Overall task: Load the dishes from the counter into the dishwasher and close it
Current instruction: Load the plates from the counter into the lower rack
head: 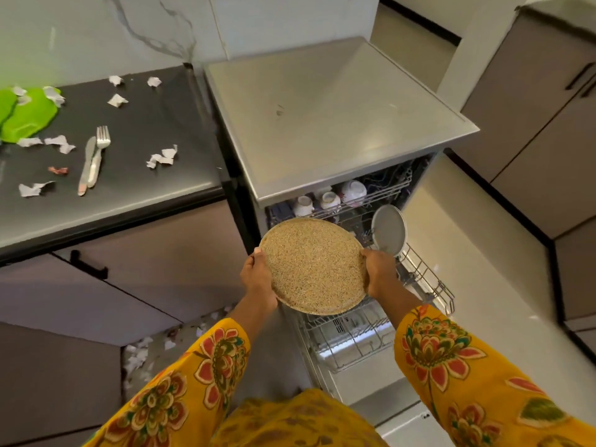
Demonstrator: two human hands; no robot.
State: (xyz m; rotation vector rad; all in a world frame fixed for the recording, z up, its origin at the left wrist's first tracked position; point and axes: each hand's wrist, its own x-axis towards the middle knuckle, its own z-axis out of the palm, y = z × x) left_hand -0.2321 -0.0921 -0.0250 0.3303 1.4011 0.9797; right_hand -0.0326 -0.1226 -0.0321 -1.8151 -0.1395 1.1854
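A large round speckled tan plate (311, 262) hangs above the pulled-out lower rack (429, 285) of the open dishwasher (338, 124). My left hand (258, 280) grips its left rim and my right hand (379, 272) grips its right rim. A grey plate (388, 230) stands on edge in the lower rack just beyond my right hand. Several white bowls (353, 192) sit upside down in the upper rack. On the dark counter (145, 130) at the left lie a fork (100, 153) and a knife (86, 167) side by side, and green plates (27, 116) at the far left edge.
Crumpled paper scraps (161, 158) are scattered over the counter, and more lie on the floor (138, 356) below it. The dishwasher door (403, 427) lies open toward me. Cabinets with dark handles (88, 267) stand at left and right.
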